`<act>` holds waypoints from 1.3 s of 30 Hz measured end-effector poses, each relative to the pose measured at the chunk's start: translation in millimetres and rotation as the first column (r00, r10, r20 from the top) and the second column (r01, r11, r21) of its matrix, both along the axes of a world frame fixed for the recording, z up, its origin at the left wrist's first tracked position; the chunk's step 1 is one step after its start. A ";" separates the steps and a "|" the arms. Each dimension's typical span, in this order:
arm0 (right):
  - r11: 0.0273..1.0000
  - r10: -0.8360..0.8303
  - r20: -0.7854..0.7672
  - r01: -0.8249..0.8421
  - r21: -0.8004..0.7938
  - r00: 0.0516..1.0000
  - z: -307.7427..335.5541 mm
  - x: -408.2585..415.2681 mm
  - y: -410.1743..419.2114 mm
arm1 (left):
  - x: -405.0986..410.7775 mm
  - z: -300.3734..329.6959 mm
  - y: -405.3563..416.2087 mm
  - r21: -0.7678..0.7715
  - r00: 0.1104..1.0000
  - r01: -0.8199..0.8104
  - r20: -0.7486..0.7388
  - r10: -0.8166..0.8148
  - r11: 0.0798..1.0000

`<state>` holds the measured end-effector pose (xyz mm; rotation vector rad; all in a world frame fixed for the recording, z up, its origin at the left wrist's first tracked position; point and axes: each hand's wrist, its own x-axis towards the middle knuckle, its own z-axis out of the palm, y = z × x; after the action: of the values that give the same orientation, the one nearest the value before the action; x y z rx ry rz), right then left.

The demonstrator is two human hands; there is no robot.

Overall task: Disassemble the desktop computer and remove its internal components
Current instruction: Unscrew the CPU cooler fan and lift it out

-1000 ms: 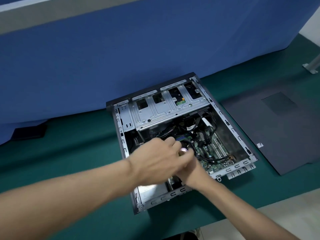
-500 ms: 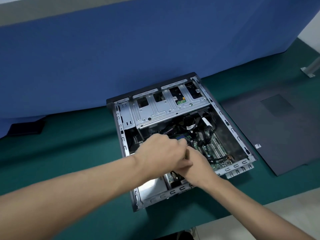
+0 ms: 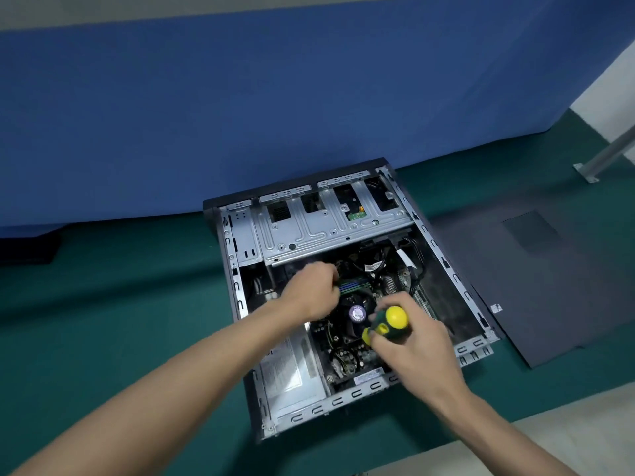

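An open desktop computer case (image 3: 237,297) lies on its side on the green mat. Inside it I see the silver drive cage (image 3: 330,231), the black CPU cooler fan (image 3: 355,312) with a round sticker, black cables and the motherboard. My right hand (image 3: 412,341) grips a green and yellow screwdriver (image 3: 390,322) over the fan's right edge; its tip is hidden. My left hand (image 3: 311,290) reaches into the case left of the fan with curled fingers, and what they touch is hidden. A silver power supply (image 3: 292,372) sits in the case's near left corner.
The removed dark side panel (image 3: 536,280) lies flat on the mat to the right of the case. A blue partition stands right behind the case. A metal bracket leg (image 3: 604,156) is at the far right. A black object (image 3: 27,250) sits at the far left.
My hands were pressed together over the fan. They have come apart: the left moved up and left into the case, the right moved down and right, showing the screwdriver handle.
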<state>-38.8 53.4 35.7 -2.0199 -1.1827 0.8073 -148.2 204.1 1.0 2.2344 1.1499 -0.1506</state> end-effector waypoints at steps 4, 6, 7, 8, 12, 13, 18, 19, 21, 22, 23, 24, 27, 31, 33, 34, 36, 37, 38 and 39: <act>0.974 -0.194 -0.119 0.206 0.096 0.974 4.5 16.2 -7.3 | 15.0 -38.6 -7.2 -0.005 0.945 0.243 -0.225 -0.238 0.970; 0.954 -0.258 -0.142 0.275 0.117 0.956 4.3 22.9 -6.0 | 22.4 -50.6 -16.0 0.038 0.899 0.330 -0.317 -0.301 0.943; 0.944 -0.286 -0.151 0.306 0.127 0.946 3.6 25.0 -5.2 | 26.0 -55.2 -22.9 0.059 0.883 0.356 -0.349 -0.314 0.933; 0.933 -0.313 -0.153 0.334 0.137 0.937 3.1 26.3 -4.3 | 29.8 -58.8 -28.8 0.089 0.873 0.373 -0.370 -0.317 0.923; 0.902 -0.382 -0.173 0.407 0.143 0.908 2.2 27.9 -3.9 | 37.1 -57.0 -18.0 0.067 0.898 0.336 -0.323 -0.298 0.940; 0.897 -0.391 -0.178 0.417 0.143 0.903 2.2 27.8 -4.6 | 36.8 -52.5 -9.7 0.015 0.909 0.307 -0.301 -0.289 0.951; 0.859 -0.452 -0.153 0.475 0.190 0.879 5.6 28.3 -7.2 | 36.5 -39.8 -6.9 -0.040 0.931 0.273 -0.241 -0.275 0.961; 0.854 -0.469 -0.086 0.476 0.211 0.879 5.9 28.9 -7.5 | 33.9 -39.3 -10.4 -0.030 0.933 0.276 -0.232 -0.275 0.961; 0.859 -0.475 0.048 0.451 0.241 0.879 8.5 30.4 -6.5 | 25.0 -35.7 -12.5 -0.010 0.944 0.266 -0.203 -0.262 0.964; 0.860 -0.473 0.077 0.442 0.255 0.878 11.0 31.1 -4.4 | 19.8 -32.5 -11.5 0.000 0.951 0.256 -0.177 -0.252 0.967; 0.860 -0.469 0.079 0.434 0.267 0.880 13.7 32.4 -0.8 | 14.6 -28.3 -10.3 0.003 0.960 0.241 -0.145 -0.238 0.970; 0.858 -0.464 0.053 0.433 0.276 0.884 16.5 33.5 4.3 | 9.6 -23.8 -9.4 0.000 0.970 0.221 -0.107 -0.219 0.975; 0.827 -0.460 -0.129 0.477 0.299 0.878 26.4 38.5 27.3 | -6.3 -7.5 -7.2 -0.078 0.993 0.116 0.044 -0.113 0.990; 0.841 -0.378 -0.252 0.444 0.310 0.891 37.0 47.9 59.5 | -30.0 4.9 -6.6 -0.150 0.978 0.094 0.199 -0.063 0.984; 0.886 -0.304 -0.253 0.370 0.279 0.919 37.3 48.3 73.4 | -39.2 4.4 -9.3 -0.156 0.965 0.100 0.257 -0.057 0.983; 0.911 -0.275 -0.216 0.325 0.253 0.937 35.1 47.4 79.2 | -42.5 2.7 -10.5 -0.156 0.957 0.088 0.289 -0.039 0.984; 0.964 -0.192 -0.083 0.203 0.169 0.978 29.3 44.4 90.1 | -46.6 -0.1 -11.2 -0.150 0.937 0.046 0.350 0.010 0.988; 0.988 -0.120 -0.025 0.121 0.091 0.993 27.1 41.5 95.2 | -47.5 -1.4 -10.7 -0.147 0.927 0.023 0.374 0.034 0.989; 0.999 -0.036 0.028 0.036 -0.015 0.999 24.8 37.9 100.1 | -48.1 -2.5 -10.2 -0.145 0.918 0.007 0.394 0.052 0.989; 0.991 0.052 0.079 -0.041 -0.128 0.996 21.9 34.5 104.5 | -48.2 -3.0 -9.8 -0.143 0.910 -0.004 0.411 0.063 0.990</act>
<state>-4.3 157.9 57.6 -2.1539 -1.2570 0.8479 -196.5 194.3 -2.1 1.9931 0.9122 0.2432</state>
